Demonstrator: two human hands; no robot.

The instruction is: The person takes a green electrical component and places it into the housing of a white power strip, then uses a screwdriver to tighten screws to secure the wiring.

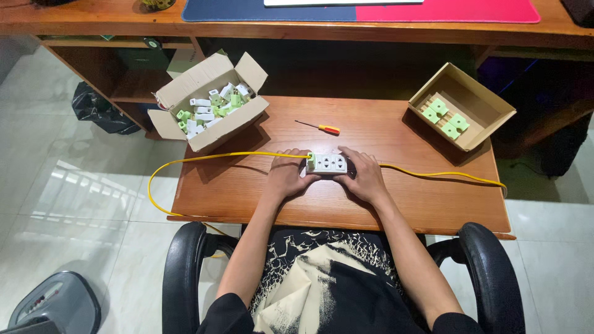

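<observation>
Both hands meet on a white power strip (pixel 329 163) that lies flat near the middle of the wooden bench (pixel 396 204). The left hand (pixel 286 175) curls around the strip's left end, its grip pressed onto the casing just beside a pale green plug piece (pixel 312 162) seated at that end. The right hand (pixel 365 175) closes over the strip's right end, fingers bent down across the top edge; how tightly that grip pinches cannot be told, since the fingertips are hidden behind the strip.

A yellow cable (pixel 185 162) runs out left of the left grip, arcs over the bench edge and loops down toward the floor; it also runs on to the right past the right grip, toward the far bench edge.

Just beyond the grips, away from the person, a small screwdriver (pixel 320 127) with an orange handle lies on the bench. Farther off to the left of the grips stands an open cardboard box (pixel 204 133) filled with white and green plug parts (pixel 210 108). Well to the right of the grips sits a shallow cardboard tray (pixel 482 105) tilted on its side, holding a few flat green plates (pixel 447 117).

Beneath the forearms, the black arms of an office chair (pixel 185 260) flank the person's lap.
</observation>
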